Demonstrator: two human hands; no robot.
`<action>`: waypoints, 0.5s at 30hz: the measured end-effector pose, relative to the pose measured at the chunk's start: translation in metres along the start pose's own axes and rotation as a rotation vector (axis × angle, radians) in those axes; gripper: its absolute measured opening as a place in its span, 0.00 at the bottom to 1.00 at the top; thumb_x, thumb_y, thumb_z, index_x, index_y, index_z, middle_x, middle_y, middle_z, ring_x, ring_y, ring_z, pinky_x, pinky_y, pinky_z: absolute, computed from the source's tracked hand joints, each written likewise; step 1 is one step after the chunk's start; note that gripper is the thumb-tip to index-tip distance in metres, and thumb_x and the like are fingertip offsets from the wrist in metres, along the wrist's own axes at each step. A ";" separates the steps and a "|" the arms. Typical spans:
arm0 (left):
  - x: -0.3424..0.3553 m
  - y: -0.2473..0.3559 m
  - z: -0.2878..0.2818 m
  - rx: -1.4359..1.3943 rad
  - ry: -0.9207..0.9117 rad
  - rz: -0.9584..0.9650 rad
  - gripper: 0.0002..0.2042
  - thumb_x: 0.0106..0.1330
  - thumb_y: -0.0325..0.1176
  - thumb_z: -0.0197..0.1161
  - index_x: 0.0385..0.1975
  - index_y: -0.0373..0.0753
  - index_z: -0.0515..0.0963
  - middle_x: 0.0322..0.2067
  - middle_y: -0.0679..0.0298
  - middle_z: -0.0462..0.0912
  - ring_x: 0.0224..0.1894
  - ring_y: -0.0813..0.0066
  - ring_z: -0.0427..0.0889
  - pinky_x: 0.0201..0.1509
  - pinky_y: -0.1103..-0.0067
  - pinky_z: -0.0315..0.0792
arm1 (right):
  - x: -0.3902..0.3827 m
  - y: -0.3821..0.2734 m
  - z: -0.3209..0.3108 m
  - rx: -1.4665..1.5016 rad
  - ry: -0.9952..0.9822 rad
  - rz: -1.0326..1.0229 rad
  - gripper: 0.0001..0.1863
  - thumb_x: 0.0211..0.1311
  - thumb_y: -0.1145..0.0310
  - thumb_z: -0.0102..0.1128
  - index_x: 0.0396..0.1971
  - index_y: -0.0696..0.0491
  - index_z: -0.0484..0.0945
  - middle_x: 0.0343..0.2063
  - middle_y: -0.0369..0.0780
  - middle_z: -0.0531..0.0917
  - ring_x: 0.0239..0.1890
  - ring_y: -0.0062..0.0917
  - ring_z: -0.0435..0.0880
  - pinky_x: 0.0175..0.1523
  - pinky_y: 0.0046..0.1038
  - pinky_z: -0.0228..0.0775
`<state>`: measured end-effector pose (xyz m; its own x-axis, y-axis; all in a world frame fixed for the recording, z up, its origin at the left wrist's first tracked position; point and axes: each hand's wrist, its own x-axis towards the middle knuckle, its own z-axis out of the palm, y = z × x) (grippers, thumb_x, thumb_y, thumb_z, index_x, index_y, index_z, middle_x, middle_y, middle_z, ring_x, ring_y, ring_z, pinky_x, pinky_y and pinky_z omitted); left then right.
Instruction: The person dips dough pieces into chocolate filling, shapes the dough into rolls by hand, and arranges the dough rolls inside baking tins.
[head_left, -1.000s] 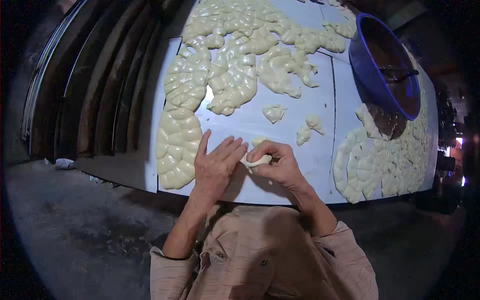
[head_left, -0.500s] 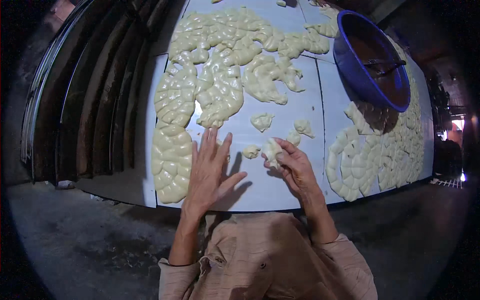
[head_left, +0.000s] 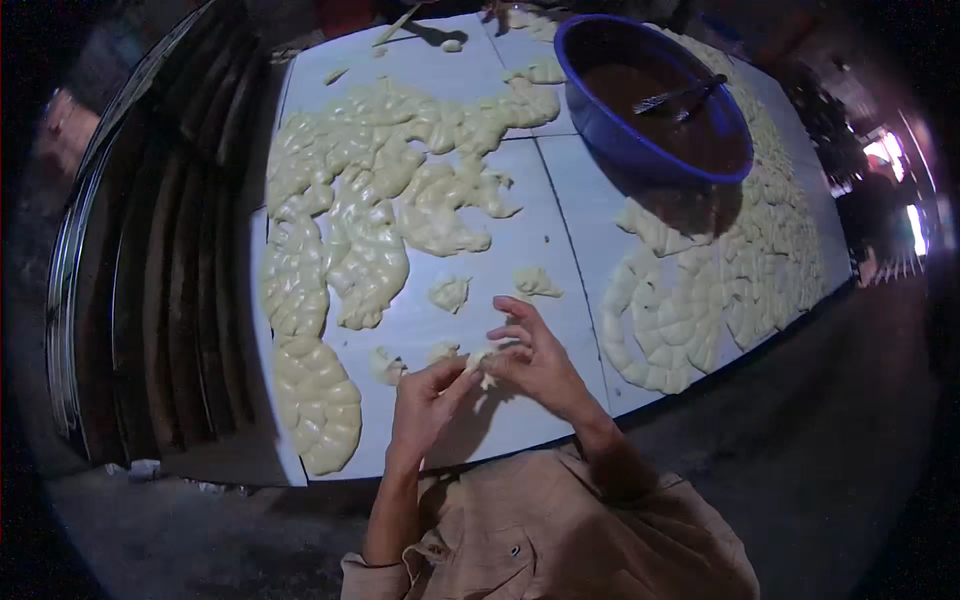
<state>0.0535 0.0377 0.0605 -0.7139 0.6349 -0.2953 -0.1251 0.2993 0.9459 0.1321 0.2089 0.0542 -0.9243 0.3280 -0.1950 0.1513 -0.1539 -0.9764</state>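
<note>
Near the table's front edge my two hands meet over a small lump of pale dough. My left hand is closed, thumb and forefinger pinching the lump's left side. From the other side my right hand pinches it too, its other fingers lifted and spread. Two loose dough bits lie just beyond my left hand. Farther off are a torn dough piece and another dough piece. Large glossy sheets of joined dough lumps cover the table's left side.
A blue basin of brown liquid, a dark-handled tool in it, stands at the far right. More flattened dough spreads along the right side of the white table. Dark stacked trays stand on the left.
My left hand has gone from spread open to pinching the dough lump. My right hand has brought the lump left to meet it. The view has shifted, showing more of the table's far end.
</note>
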 end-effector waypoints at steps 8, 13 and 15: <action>0.020 0.005 0.014 -0.462 -0.326 -0.086 0.30 0.65 0.31 0.67 0.67 0.33 0.64 0.59 0.56 0.75 0.56 0.75 0.76 0.59 0.78 0.69 | 0.007 0.007 -0.041 0.271 -0.090 -0.038 0.12 0.61 0.79 0.63 0.44 0.57 0.76 0.46 0.38 0.79 0.47 0.18 0.79 0.54 0.23 0.72; 0.055 0.025 0.042 -0.129 0.008 0.304 0.54 0.50 0.45 0.78 0.73 0.33 0.48 0.71 0.48 0.54 0.68 0.58 0.65 0.68 0.68 0.62 | 0.011 -0.021 -0.050 0.459 0.143 0.013 0.17 0.58 0.82 0.64 0.48 0.58 0.73 0.44 0.39 0.81 0.45 0.20 0.80 0.52 0.23 0.74; 0.070 0.035 0.062 -0.090 0.047 0.514 0.49 0.55 0.52 0.73 0.70 0.31 0.55 0.67 0.47 0.63 0.67 0.55 0.67 0.67 0.67 0.63 | 0.012 -0.017 -0.062 0.502 0.161 -0.022 0.17 0.58 0.82 0.64 0.47 0.57 0.73 0.43 0.38 0.80 0.43 0.20 0.81 0.52 0.23 0.75</action>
<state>0.0416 0.1366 0.0647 -0.7283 0.6508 0.2146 0.1924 -0.1065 0.9755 0.1404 0.2726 0.0624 -0.8541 0.4689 -0.2251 -0.0904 -0.5600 -0.8236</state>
